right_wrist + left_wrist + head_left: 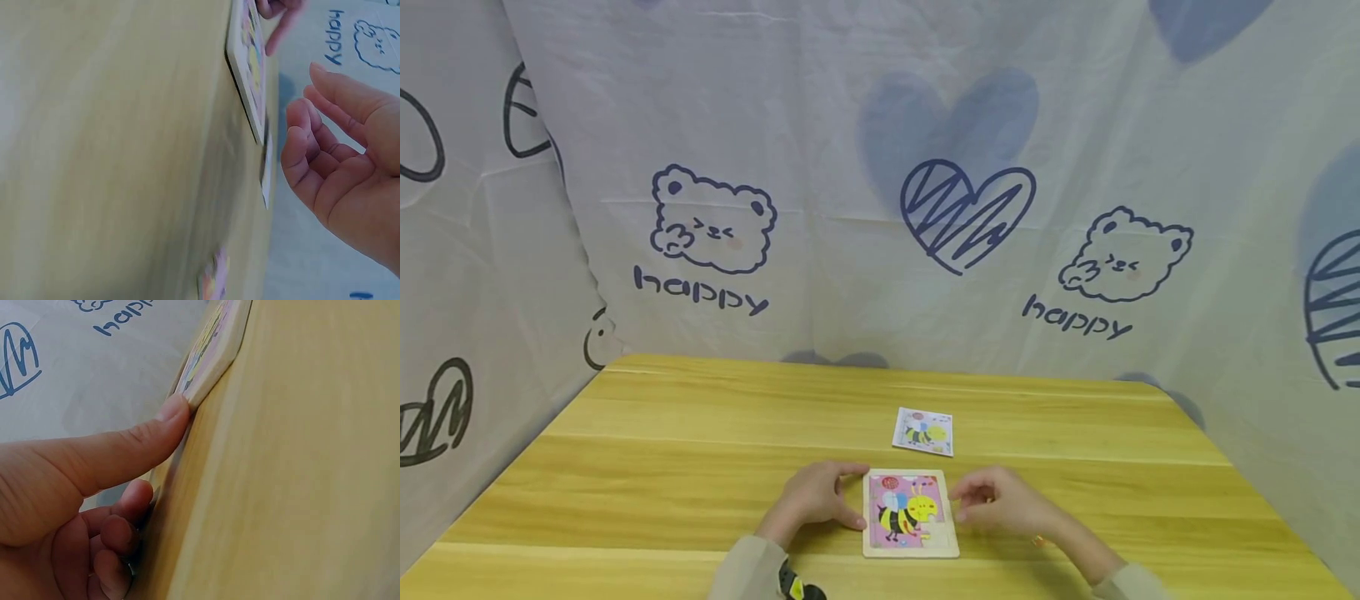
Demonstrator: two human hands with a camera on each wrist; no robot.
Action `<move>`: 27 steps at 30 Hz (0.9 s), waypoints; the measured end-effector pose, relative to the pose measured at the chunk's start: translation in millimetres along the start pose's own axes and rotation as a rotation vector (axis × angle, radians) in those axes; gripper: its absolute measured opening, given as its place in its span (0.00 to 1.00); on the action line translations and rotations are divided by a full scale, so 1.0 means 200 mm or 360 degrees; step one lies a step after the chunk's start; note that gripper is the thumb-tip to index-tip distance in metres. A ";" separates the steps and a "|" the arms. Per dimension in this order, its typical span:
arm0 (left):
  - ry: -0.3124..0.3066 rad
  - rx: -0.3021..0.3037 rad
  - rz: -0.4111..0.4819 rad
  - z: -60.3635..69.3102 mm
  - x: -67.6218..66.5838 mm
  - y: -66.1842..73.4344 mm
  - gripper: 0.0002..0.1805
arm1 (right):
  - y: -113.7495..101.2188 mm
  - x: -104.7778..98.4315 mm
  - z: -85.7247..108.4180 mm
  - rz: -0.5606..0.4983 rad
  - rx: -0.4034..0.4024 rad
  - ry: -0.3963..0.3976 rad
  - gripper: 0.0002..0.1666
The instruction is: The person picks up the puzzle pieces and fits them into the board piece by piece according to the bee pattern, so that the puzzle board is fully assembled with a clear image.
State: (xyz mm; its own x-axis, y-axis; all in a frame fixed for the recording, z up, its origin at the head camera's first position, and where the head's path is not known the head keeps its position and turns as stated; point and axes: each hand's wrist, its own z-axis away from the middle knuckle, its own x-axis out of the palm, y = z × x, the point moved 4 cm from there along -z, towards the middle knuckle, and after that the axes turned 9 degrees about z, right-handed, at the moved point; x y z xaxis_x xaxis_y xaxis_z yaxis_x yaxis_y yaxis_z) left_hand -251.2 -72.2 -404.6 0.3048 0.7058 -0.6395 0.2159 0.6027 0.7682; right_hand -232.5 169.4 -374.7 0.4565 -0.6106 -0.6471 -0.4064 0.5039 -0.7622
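A bee jigsaw puzzle (pixel 904 510) in a pale wooden tray lies near the front of the table, with a bare gap at its lower right. My left hand (pixel 817 497) rests at the tray's left side, forefinger by the top corner. In the left wrist view, the thumb (pixel 140 447) touches the edge of the tray (pixel 228 356). Just beyond the tray's right edge hovers my right hand (pixel 1000 500), fingers loosely bent and holding nothing. A loose puzzle piece (pixel 214 275) lies on the table, mostly behind the right forearm in the head view.
A small card (pixel 922 431) with the same bee picture lies behind the tray. The wooden table (pixel 700 433) reaches back to a white cloth (pixel 835 275) printed with bears and hearts, which also hangs at both sides.
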 end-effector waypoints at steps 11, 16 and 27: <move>0.0007 0.0021 -0.0013 0.01 0.00 0.01 0.37 | 0.06 -0.14 0.11 -0.0057 -0.0066 0.0029 0.16; 0.0011 0.0030 -0.0012 0.01 0.00 0.01 0.37 | 0.12 -0.18 0.16 -0.0076 -0.0082 0.0025 0.17; 0.0000 0.0029 -0.0021 0.00 0.00 0.01 0.38 | 0.24 -0.23 0.25 -0.0092 -0.0078 -0.0010 0.19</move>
State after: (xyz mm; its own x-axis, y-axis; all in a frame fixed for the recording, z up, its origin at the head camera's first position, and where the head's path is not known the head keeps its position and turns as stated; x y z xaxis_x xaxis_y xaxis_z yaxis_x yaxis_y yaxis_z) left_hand -250.3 -71.0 -403.9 0.3017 0.6981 -0.6493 0.2367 0.6049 0.7603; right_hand -232.4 252.3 -381.8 0.4850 -0.6339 -0.6025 -0.4175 0.4375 -0.7964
